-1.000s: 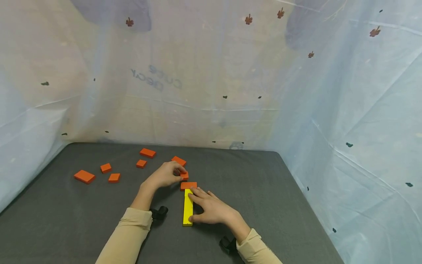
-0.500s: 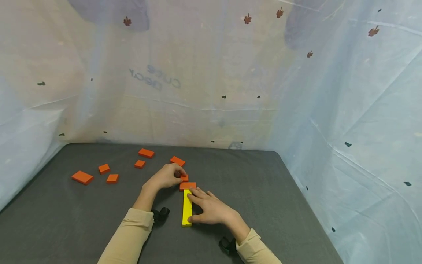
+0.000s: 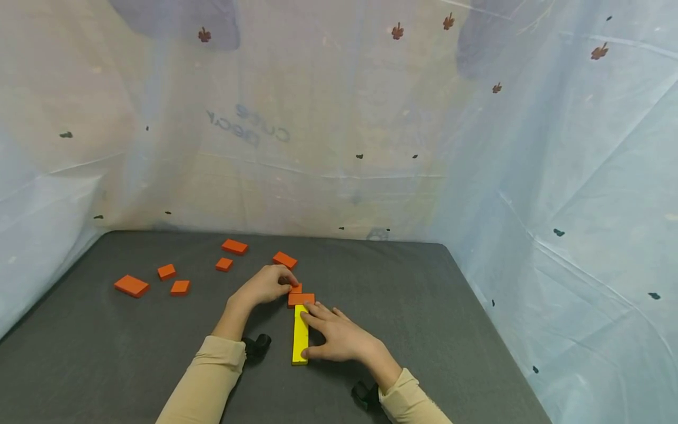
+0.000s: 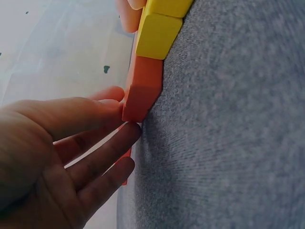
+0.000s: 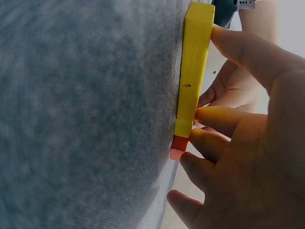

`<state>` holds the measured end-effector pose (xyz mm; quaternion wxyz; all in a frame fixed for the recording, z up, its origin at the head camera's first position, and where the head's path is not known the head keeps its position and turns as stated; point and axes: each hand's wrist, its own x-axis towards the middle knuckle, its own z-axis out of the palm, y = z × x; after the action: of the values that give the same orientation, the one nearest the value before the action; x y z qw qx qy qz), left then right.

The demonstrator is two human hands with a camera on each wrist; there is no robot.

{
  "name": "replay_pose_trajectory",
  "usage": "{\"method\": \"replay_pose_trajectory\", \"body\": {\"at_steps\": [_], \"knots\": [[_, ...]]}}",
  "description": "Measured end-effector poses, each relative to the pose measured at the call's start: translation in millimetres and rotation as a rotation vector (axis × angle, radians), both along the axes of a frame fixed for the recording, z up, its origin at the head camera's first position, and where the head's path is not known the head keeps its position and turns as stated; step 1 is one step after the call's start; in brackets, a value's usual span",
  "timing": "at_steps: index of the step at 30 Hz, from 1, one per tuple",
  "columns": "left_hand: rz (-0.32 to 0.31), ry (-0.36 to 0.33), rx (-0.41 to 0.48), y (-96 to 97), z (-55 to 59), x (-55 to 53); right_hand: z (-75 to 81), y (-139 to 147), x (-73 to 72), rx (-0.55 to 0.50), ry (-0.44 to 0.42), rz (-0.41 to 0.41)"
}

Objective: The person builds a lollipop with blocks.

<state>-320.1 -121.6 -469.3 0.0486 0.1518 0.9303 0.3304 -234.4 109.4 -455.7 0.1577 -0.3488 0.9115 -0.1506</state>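
My left hand (image 3: pixel 263 285) pinches a small orange block (image 3: pixel 298 288) between thumb and fingertips, right at the far side of a longer orange block (image 3: pixel 302 300) that lies crosswise. From the near side of that block a yellow strip (image 3: pixel 299 341) runs toward me; a seam in the right wrist view shows a short yellow block (image 5: pixel 184 128) joined end to end with a long one (image 5: pixel 194 62). My right hand (image 3: pixel 339 337) rests along the strip's right side, fingers extended, thumb near its close end and fingertips at the orange block.
Just beyond my left hand lies another orange block (image 3: pixel 285 259). Several more orange blocks, such as a larger one (image 3: pixel 132 285) and a small one (image 3: pixel 180 287), are scattered over the left of the dark cloth-covered table (image 3: pixel 413 306). A translucent sheet (image 3: pixel 328 118) hangs behind.
The small orange block in my left hand has slid toward me, closing the gap to the crosswise orange block. My right hand stays where it was on the yellow strip.
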Motion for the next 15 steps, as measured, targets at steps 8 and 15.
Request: {"method": "replay_pose_trajectory", "body": {"at_steps": [8, 15], "knots": [[-0.001, 0.007, -0.004, 0.4, 0.2, 2.1, -0.4, -0.6, 0.2, 0.0, 0.025, 0.016], [0.01, 0.035, 0.015, -5.2, -0.7, -1.5, 0.1, -1.0, 0.2, -0.008, 0.012, 0.006]]}}
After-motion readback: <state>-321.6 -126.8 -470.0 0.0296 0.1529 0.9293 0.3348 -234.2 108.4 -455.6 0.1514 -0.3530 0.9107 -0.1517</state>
